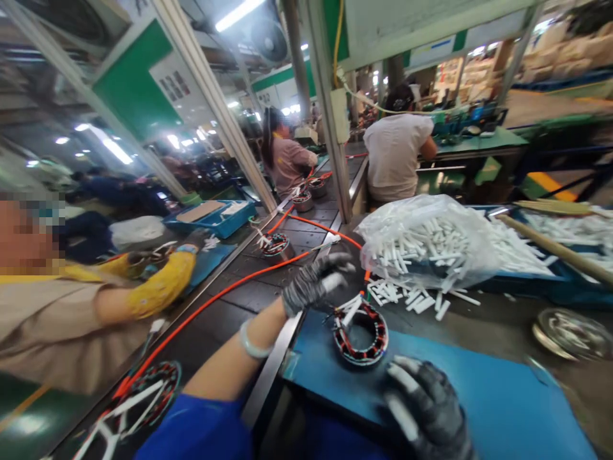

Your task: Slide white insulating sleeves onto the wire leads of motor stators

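Observation:
A ring-shaped motor stator (361, 332) with red and dark windings lies on a blue mat (445, 370) in front of me. White sleeves and thin wires stick up from its far left edge. Above that edge is my left hand (318, 281), in a grey glove with pale fingertips; its fingers stretch to the right, with nothing visible in them. Slightly blurred, my right hand (426, 402) hovers over the mat at the stator's near right, gloved alike, fingers apart and empty. A red cable with a white end (328, 241) passes just beyond my left hand.
Right of the stator lie loose white sleeves (421, 297), a clear bag (431, 239) full of them and a metal round part (572, 333). More stators (275, 246) sit along the dark conveyor (230, 306). A co-worker's yellow-sleeved arm (163, 281) is across it, left.

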A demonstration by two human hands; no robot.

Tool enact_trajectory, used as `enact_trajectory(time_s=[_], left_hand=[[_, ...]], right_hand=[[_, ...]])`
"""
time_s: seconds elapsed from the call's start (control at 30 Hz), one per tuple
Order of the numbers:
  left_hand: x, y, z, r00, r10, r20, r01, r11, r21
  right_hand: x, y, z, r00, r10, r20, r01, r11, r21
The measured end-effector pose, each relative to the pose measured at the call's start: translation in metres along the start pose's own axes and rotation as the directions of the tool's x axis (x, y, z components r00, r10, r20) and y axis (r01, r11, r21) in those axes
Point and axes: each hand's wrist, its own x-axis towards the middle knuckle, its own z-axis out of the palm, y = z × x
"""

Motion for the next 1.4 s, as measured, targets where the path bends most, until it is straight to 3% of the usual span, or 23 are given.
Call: enact_trajectory(time_s=[0.03,0.13,0.2,0.27,0.33,0.47,0.57,0.67,0.73,0.8,0.9,1.0,1.07,1.13,1.2,1.27,1.33,1.4], left_hand=[[0.014,-0.013,-0.001,0.998,0.064,0.008,-0.064,0.989,0.135],[0.049,-0.046,0.015,0.933,0.156,0.325,-0.284,0.875,0.392],[0.060,-0.055,0.031,0.857,0.172,0.486,-0.419,0.782,0.462],[0.062,-0.054,0.041,0.812,0.176,0.557,-0.496,0.711,0.498],[0.059,-0.045,0.043,0.795,0.161,0.585,-0.527,0.662,0.533],[0.050,-0.024,0.027,0.821,0.073,0.566,-0.508,0.544,0.667],[0.034,-0.008,0.011,0.840,0.030,0.542,-0.492,0.463,0.738],[0.002,0.013,0.003,0.874,-0.013,0.486,-0.433,0.435,0.790],[-0.024,0.032,0.006,0.894,-0.065,0.444,-0.371,0.449,0.813],[-0.046,0.051,0.013,0.892,-0.085,0.443,-0.348,0.494,0.797],[-0.052,0.066,0.026,0.902,-0.071,0.427,-0.309,0.585,0.750],[-0.034,0.049,0.034,0.914,-0.105,0.392,-0.200,0.725,0.660],[-0.023,0.030,0.035,0.891,-0.086,0.445,-0.150,0.870,0.470],[-0.017,0.014,0.032,0.903,0.004,0.430,-0.126,0.959,0.254],[-0.017,0.007,0.029,0.938,0.122,0.325,-0.165,0.981,0.107],[-0.018,0.008,0.032,0.945,0.228,0.235,-0.245,0.969,0.044],[-0.018,0.014,0.045,0.923,0.287,0.255,-0.307,0.951,0.040],[-0.015,0.022,0.064,0.895,0.274,0.353,-0.327,0.940,0.101]], right_hand=[[0.008,-0.008,0.007,1.000,-0.028,-0.011,0.028,1.000,0.002],[0.015,-0.023,0.038,0.999,-0.009,0.033,0.011,0.999,-0.047],[0.009,-0.024,0.063,0.997,0.030,0.072,-0.023,0.995,-0.101],[0.000,-0.020,0.083,0.990,0.064,0.128,-0.048,0.991,-0.123],[-0.008,-0.015,0.095,0.981,0.092,0.169,-0.075,0.992,-0.103],[-0.016,0.003,0.095,0.970,0.090,0.224,-0.092,0.996,-0.005],[-0.026,0.029,0.080,0.953,0.050,0.298,-0.076,0.994,0.077],[-0.031,0.062,0.052,0.946,-0.045,0.320,0.000,0.990,0.140],[-0.025,0.080,0.030,0.940,-0.131,0.316,0.072,0.979,0.191],[-0.011,0.092,0.012,0.930,-0.131,0.342,0.055,0.973,0.223],[0.009,0.100,-0.003,0.931,-0.106,0.350,0.007,0.963,0.271],[0.010,0.103,-0.006,0.932,-0.052,0.359,-0.065,0.949,0.307],[-0.001,0.101,-0.010,0.933,0.051,0.355,-0.162,0.944,0.288],[-0.014,0.095,-0.017,0.928,0.151,0.340,-0.247,0.934,0.258],[-0.022,0.086,-0.024,0.931,0.169,0.323,-0.257,0.933,0.252],[-0.024,0.078,-0.028,0.947,0.105,0.305,-0.187,0.948,0.256],[-0.026,0.073,-0.025,0.953,0.024,0.301,-0.101,0.964,0.244],[-0.031,0.072,-0.018,0.947,-0.024,0.319,-0.056,0.969,0.241]])
